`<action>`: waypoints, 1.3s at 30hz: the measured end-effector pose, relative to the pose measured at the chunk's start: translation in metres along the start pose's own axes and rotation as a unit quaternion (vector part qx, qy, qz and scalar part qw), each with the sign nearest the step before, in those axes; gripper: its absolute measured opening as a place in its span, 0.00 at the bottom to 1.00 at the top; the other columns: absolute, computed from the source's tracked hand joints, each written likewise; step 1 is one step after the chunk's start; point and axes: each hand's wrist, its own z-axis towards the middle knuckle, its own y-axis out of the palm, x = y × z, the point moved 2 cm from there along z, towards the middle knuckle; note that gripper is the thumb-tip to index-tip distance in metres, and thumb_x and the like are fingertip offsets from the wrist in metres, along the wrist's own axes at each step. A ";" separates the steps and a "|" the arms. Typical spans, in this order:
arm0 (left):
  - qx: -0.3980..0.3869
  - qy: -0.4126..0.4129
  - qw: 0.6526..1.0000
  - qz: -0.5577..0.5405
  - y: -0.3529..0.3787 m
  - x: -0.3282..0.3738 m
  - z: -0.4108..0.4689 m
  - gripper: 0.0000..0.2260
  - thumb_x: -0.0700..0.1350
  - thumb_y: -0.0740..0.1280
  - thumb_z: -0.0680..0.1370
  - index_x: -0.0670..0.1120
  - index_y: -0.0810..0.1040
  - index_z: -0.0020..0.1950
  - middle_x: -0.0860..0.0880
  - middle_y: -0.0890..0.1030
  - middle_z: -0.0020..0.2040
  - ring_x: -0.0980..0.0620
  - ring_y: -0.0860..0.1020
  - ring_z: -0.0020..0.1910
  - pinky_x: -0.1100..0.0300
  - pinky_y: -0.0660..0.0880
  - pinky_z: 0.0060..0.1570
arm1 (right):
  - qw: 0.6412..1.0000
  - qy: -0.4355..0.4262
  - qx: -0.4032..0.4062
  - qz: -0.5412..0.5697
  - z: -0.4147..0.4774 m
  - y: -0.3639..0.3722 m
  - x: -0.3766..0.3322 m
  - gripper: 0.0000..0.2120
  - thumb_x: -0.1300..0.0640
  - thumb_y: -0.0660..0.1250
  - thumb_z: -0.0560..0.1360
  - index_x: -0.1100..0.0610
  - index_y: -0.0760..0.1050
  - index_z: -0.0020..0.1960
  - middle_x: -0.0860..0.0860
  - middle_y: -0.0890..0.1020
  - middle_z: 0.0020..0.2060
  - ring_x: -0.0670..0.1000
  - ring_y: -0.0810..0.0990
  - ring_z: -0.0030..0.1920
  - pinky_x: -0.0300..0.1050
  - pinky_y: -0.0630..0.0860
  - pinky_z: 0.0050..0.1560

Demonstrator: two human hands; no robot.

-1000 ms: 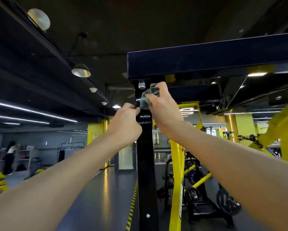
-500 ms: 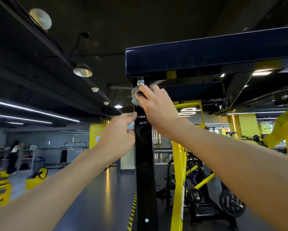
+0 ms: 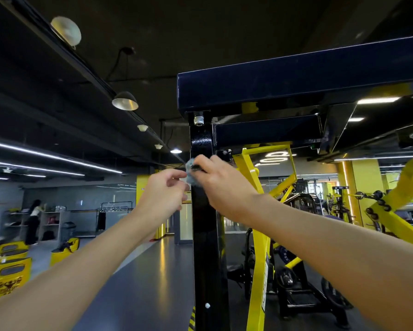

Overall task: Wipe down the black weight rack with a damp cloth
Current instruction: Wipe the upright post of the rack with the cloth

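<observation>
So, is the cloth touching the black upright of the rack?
Touching. The head view shows the right hand pressing the cloth against the upright at its left edge, with no gap.

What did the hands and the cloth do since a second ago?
The right hand slid the cloth down the black post, away from the bolt under the top beam. The left hand came off the post and reached toward the cloth. The right hand still grips the cloth against the post.
</observation>
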 end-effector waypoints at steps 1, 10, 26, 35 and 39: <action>0.000 -0.028 0.998 -0.047 0.001 0.002 -0.001 0.12 0.38 0.61 0.82 0.44 0.77 0.65 0.45 0.82 0.52 0.50 0.82 0.46 0.57 0.80 0.41 | 0.998 0.032 -0.005 0.053 0.001 -0.003 -0.004 0.17 0.71 0.70 0.70 0.62 0.79 0.58 0.57 0.76 0.55 0.55 0.74 0.46 0.50 0.77 0.45; -0.075 -0.108 0.899 -0.418 0.021 0.035 -0.018 0.11 0.43 0.61 0.84 0.45 0.79 0.62 0.43 0.84 0.54 0.46 0.85 0.46 0.51 0.83 0.43 | 0.765 0.392 0.079 0.506 0.012 -0.024 -0.015 0.15 0.62 0.68 0.76 0.55 0.75 0.61 0.50 0.80 0.53 0.46 0.79 0.51 0.36 0.77 0.48; 0.081 0.321 0.903 0.273 0.018 0.008 0.007 0.13 0.34 0.70 0.76 0.46 0.79 0.58 0.55 0.76 0.51 0.55 0.77 0.46 0.73 0.69 0.46 | 0.669 0.418 -0.119 0.603 -0.045 0.008 -0.003 0.30 0.59 0.59 0.83 0.39 0.53 0.79 0.51 0.71 0.70 0.45 0.71 0.65 0.51 0.62 0.71; 0.076 0.354 0.889 0.279 0.027 0.002 0.003 0.12 0.33 0.70 0.76 0.42 0.83 0.58 0.50 0.79 0.49 0.56 0.76 0.42 0.64 0.75 0.45 | 0.603 0.411 -0.150 0.667 -0.065 0.036 -0.001 0.42 0.67 0.63 0.76 0.28 0.55 0.74 0.48 0.80 0.55 0.46 0.78 0.54 0.48 0.72 0.59; -0.012 0.375 0.868 0.325 0.027 -0.005 -0.010 0.13 0.34 0.71 0.76 0.43 0.83 0.60 0.50 0.77 0.47 0.55 0.75 0.39 0.62 0.76 0.41 | 0.576 0.422 -0.140 0.686 -0.074 0.049 -0.001 0.34 0.58 0.59 0.76 0.24 0.60 0.70 0.50 0.71 0.72 0.56 0.69 0.70 0.59 0.64 0.71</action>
